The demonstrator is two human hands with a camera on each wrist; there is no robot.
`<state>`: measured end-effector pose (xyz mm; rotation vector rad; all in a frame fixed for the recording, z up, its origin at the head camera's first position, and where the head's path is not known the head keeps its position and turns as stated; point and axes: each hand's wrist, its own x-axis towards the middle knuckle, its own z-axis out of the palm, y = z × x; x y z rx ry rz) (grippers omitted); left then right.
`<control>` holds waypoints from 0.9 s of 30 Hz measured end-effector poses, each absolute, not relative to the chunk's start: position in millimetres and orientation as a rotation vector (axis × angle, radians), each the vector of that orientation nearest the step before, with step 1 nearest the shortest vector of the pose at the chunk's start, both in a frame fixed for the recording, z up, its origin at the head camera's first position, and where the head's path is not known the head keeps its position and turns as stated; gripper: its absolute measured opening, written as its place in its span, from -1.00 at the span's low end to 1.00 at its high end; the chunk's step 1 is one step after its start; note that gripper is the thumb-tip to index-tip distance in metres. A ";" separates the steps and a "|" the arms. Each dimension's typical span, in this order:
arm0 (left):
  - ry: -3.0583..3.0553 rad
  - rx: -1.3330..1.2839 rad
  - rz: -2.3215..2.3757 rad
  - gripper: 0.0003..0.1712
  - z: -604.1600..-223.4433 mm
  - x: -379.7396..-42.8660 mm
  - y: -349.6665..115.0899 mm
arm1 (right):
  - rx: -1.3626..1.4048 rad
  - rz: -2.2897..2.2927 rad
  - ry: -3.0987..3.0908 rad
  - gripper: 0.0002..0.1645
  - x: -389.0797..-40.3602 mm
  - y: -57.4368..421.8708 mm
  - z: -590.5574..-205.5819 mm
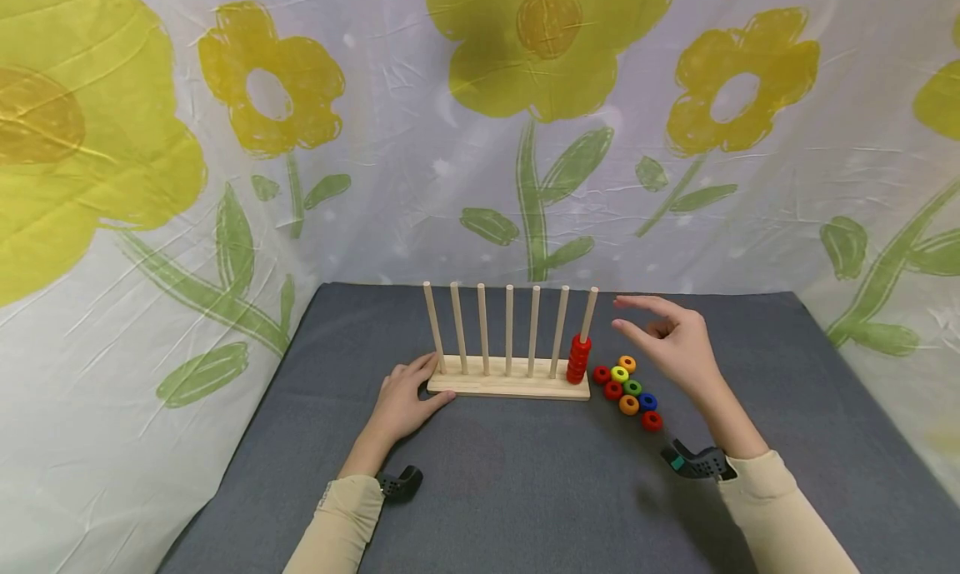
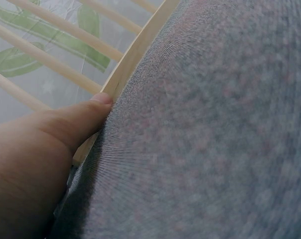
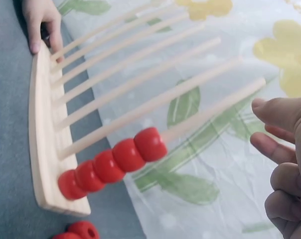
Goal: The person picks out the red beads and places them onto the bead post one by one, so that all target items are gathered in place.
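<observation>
A wooden peg stand [image 1: 510, 386] with a row of upright pegs stands on the table. At its left end my left hand [image 1: 402, 397] grips the base, thumb along the front edge and fingers at the far side. Several red beads [image 3: 113, 163] are stacked on the rightmost peg, from the base up to about its middle. My right hand [image 1: 674, 344] is raised just right of that peg's top. Its thumb and index finger are spread apart with nothing between them, while the other fingers curl in.
Loose beads lie right of the stand, below my right hand: several red beads [image 1: 652, 421], two orange beads [image 1: 628, 405], a yellow bead [image 1: 619, 374], a green bead [image 1: 632, 388] and a blue bead [image 1: 647, 401]. A flower-printed curtain [image 1: 390, 182] hangs behind the grey tablecloth [image 1: 510, 482].
</observation>
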<state>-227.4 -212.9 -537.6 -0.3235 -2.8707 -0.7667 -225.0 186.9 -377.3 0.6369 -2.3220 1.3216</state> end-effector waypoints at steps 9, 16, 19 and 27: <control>-2.897 -0.312 -0.758 -0.03 -538.2 -227.9 -213.3 | 0.612 1.297 -2.332 -0.63 -218.0 203.0 -391.3; -2.888 -0.315 -0.768 -0.03 -537.9 -227.1 -213.6 | 0.580 1.296 -2.346 -0.64 -212.9 213.8 -402.0; -2.890 -0.314 -0.770 -0.03 -537.6 -226.8 -213.3 | 0.550 1.290 -2.357 -0.64 -210.1 218.1 -405.8; -2.902 -0.308 -0.768 -0.03 -535.2 -227.3 -212.6 | 0.519 1.300 -2.366 -0.63 -206.0 234.1 -421.5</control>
